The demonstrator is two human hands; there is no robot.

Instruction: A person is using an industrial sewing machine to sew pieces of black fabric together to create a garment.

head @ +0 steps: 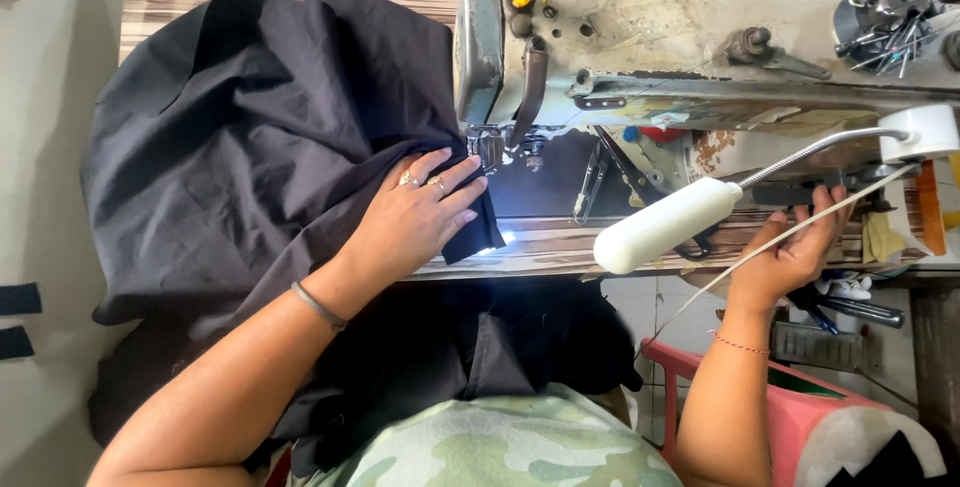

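Left hand (pixel 420 212), fingers spread flat on crumpled matte black cloth (pixel 250 147) beside worn metal sewing machine (pixel 650 47). Right hand (pixel 795 252) at striped wood surface (pixel 560 242) edge; fingers curled, grip unclear.

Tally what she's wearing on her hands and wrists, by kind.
Rings, left hand: 2
Metal bangle, left wrist: 1
Red thread, right wrist: 1
Right hand: no rings visible
Total: 4
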